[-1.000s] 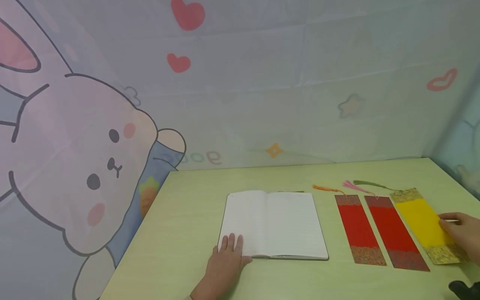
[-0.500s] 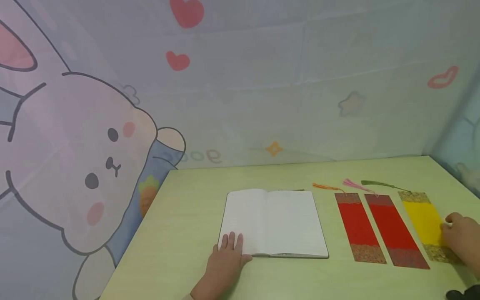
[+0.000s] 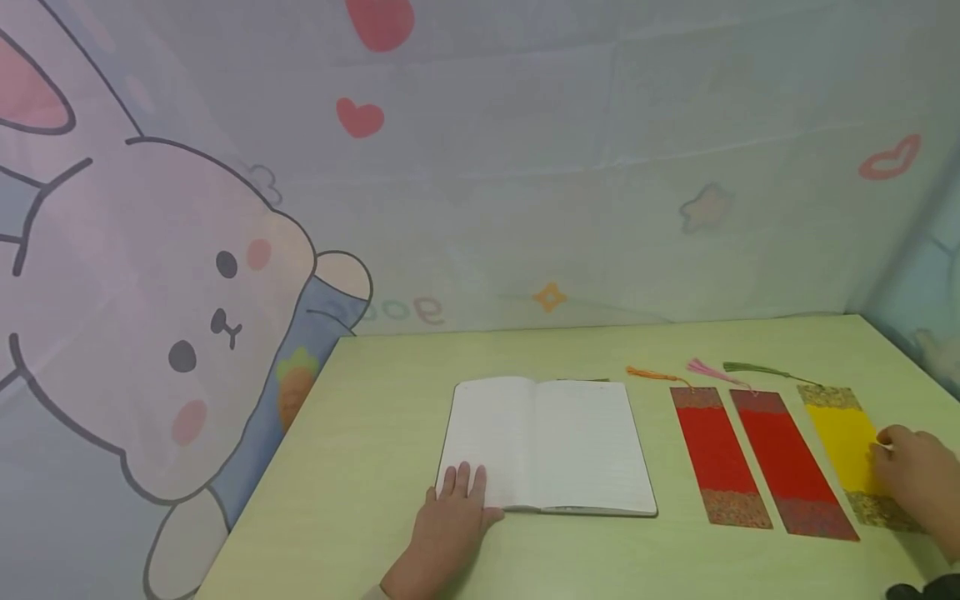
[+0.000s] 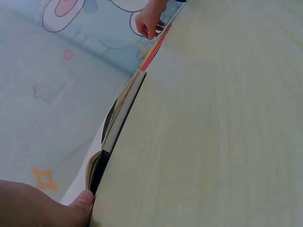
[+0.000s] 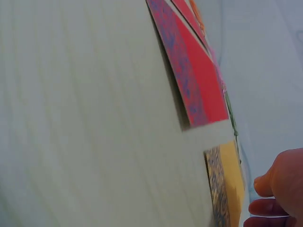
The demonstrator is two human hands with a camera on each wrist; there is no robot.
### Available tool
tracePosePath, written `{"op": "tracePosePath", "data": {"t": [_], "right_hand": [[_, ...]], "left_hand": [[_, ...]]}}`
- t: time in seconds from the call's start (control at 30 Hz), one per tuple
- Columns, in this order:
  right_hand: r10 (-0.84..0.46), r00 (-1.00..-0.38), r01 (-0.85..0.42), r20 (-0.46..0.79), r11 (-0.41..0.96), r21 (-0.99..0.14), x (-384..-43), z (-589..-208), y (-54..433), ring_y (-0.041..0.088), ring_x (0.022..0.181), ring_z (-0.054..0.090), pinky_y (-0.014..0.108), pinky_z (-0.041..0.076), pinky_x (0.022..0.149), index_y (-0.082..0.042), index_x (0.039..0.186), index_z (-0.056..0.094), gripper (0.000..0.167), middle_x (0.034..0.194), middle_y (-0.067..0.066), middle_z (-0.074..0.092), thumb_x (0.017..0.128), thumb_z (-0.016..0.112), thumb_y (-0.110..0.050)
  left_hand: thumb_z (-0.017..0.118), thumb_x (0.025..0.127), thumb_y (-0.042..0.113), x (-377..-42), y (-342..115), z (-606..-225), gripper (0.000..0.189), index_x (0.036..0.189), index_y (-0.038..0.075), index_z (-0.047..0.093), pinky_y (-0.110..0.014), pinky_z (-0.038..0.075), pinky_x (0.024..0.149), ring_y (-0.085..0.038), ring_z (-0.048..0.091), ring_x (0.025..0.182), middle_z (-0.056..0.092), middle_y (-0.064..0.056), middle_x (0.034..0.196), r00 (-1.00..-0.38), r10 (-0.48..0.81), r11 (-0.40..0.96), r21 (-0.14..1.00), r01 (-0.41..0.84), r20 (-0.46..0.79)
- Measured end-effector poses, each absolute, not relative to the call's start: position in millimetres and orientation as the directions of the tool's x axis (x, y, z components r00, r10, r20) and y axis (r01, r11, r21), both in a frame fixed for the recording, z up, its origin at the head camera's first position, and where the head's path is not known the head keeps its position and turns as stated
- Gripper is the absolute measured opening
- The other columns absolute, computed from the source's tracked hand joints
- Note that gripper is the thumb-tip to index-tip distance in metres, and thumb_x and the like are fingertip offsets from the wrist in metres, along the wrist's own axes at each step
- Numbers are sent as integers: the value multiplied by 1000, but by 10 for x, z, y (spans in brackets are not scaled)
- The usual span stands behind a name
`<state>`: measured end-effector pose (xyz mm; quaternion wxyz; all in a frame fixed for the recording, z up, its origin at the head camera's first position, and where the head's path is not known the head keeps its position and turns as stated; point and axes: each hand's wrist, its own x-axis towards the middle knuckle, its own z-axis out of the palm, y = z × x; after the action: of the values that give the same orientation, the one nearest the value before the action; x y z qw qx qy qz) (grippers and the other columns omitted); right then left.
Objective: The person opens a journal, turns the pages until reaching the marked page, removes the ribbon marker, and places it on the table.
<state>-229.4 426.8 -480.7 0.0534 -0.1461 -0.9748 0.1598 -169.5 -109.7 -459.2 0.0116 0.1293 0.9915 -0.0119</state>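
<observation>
An open notebook (image 3: pixel 581 450) with lined pages lies on the table. My left hand (image 3: pixel 453 517) rests flat on its near left corner, and the thumb (image 4: pixel 84 201) lies at the near edge in the left wrist view. Right of the notebook lie two red bookmarks, a left one (image 3: pixel 716 450) and a right one (image 3: pixel 783 450). Beyond them lies a yellow bookmark (image 3: pixel 840 442) with patterned ends. Over its right side hovers my right hand (image 3: pixel 918 475), fingers loosely curled and holding nothing. In the right wrist view, the hand (image 5: pixel 284 189) is beside the yellow strip.
Orange (image 3: pixel 652 374), pink (image 3: pixel 712 369) and green tassels (image 3: pixel 757 367) trail from the bookmarks' far ends. A cartoon-printed cloth (image 3: pixel 525 208) hangs behind the pale green table (image 3: pixel 360 433). A black object (image 3: pixel 941 586) is partly visible at the lower right corner.
The yellow bookmark has shifted right and straightened beside the red ones, then stayed put. My right hand has let go of it and drifted slightly left. The left hand has not moved.
</observation>
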Motion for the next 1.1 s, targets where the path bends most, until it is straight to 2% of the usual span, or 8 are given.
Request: {"op": "tracePosePath", "data": {"t": [0.23,0.43,0.8,1.1], "right_hand": [[229,-970,191,84,927,-324,-2282,-4759,4154,39,70,44,47,45,61,24,95,44,30,82,34,46,87,56,-3],[215,-974,181,74,930,-321,-2262,-4681,4034,34,66,46,44,45,57,21,94,47,32,81,31,50,85,61,-7],[134,-990,109,44,928,-357,-2226,-4556,3779,33,69,53,44,47,55,17,102,52,37,88,30,56,86,62,-15],[-31,-993,-73,113,919,-388,-2127,-4393,3416,27,71,53,46,49,60,10,101,57,31,86,20,61,86,64,-16]], "left_hand": [[45,92,48,-1695,-1084,-4573,63,136,3,46,-52,39,95,-35,39,127,44,-19,137,-966,256,966,-29,257,-27],[46,92,48,-1703,-1079,-4578,63,135,2,46,-53,39,95,-35,40,127,45,-19,137,-966,256,966,-23,257,-24],[46,92,49,-1715,-1094,-4571,64,135,3,46,-53,39,95,-35,40,127,45,-19,137,-966,256,967,-2,257,-27],[49,91,49,-1722,-1112,-4530,64,134,1,47,-54,40,92,-37,41,126,46,-20,136,-962,271,962,25,270,-20]]}}
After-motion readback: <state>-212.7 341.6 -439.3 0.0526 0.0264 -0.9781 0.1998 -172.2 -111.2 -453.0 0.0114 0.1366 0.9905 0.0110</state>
